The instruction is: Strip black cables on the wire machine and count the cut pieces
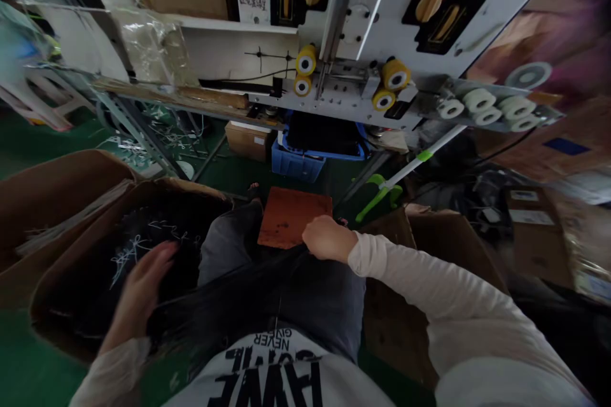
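Observation:
A bundle of thin black strands, perhaps cords (pixel 238 292), lies across my lap. My right hand (pixel 329 238) is closed in a fist round its right end, just above the orange stool top (pixel 291 206). Toward the left the strands fan out and blur near my left forearm. My left hand (pixel 147 270), smeared a little by motion, is held over the large cardboard box (pixel 100 203) on my left, with its fingers stretched out and nothing visible in them. Dark material (pixel 157 210) fills that box, with thin white ties (pixel 128 254) lying on top.
Ahead stands a grey machine panel (pixel 356 25) with yellow rollers (pixel 305 60) and yellow knobs. Beneath it are a blue crate (pixel 298 165) and a small carton (pixel 248 140). An opened cardboard box (pixel 453 235) and a green-footed stand (pixel 382 194) are at my right.

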Available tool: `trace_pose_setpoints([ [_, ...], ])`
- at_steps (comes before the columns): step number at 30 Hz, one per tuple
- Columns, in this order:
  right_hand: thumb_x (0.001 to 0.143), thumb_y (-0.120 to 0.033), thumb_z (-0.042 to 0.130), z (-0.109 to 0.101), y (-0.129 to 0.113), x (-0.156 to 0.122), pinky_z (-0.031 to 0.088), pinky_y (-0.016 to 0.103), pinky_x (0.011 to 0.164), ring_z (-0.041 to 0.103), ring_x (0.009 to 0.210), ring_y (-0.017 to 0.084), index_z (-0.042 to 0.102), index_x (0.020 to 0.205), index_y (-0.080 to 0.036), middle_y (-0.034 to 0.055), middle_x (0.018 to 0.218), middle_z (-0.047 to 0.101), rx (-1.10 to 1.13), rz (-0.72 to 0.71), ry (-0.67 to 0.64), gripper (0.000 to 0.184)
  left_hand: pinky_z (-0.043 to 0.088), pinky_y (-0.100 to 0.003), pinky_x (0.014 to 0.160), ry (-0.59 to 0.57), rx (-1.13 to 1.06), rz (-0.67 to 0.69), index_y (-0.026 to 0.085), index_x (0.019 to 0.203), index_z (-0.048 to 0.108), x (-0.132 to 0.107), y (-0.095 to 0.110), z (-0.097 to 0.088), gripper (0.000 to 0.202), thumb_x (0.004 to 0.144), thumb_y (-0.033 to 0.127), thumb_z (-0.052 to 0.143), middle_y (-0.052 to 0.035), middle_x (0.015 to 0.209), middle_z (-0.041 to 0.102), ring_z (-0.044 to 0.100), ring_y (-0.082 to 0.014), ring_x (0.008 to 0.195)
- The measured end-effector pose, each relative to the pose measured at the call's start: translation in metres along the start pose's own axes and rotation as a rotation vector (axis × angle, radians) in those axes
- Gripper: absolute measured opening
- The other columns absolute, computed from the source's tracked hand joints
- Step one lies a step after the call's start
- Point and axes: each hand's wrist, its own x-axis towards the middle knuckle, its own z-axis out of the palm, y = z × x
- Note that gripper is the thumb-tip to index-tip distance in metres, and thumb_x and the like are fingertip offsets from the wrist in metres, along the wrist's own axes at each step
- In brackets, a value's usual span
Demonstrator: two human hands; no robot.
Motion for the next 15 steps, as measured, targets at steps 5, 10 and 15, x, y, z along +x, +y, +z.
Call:
trace_pose_setpoints([
  [5, 0.067, -0.011, 0.067, -0.011, -0.007, 0.017, 0.043, 0.031, 0.056, 0.067, 0.065, 0.024, 0.069, 0.056, -0.016, 0.0119, 0.066, 0.071, 0.032, 0.053, 0.075, 0.012, 0.037, -0.038, 0.104, -0.894, 0.002, 0.201, 0.019, 0.128, 0.051, 0.013, 0.058, 0.152, 0.079, 0.058, 0.039, 0.08, -0.0106, 0.126, 0.059, 0.05, -0.0287, 0.12],
  [10, 0.068, -0.013, 0.069, -0.022, 0.0, 0.022, 0.046, 0.035, 0.062, 0.067, 0.069, 0.027, 0.069, 0.059, -0.013, 0.0139, 0.068, 0.07, 0.051, 0.085, 0.154, 0.01, 0.047, -0.034, 0.079, -1.013, 0.092, 0.162, 0.014, 0.094, 0.064, 0.021, 0.067, 0.219, 0.045, 0.061, 0.042, 0.077, -0.0065, 0.081, 0.069, 0.063, -0.0237, 0.082],
  [15, 0.065, -0.029, 0.078, -0.041, 0.053, -0.01, 0.042, 0.048, 0.094, 0.056, 0.111, 0.033, 0.065, 0.11, -0.017, 0.0124, 0.111, 0.066, 0.196, 0.026, 0.567, 0.049, 0.039, -0.023, 0.052, -1.072, -0.105, -0.028, 0.013, 0.086, 0.057, 0.046, 0.066, 0.208, 0.039, 0.069, 0.045, 0.071, 0.004, 0.054, 0.051, 0.048, -0.0091, 0.046],
])
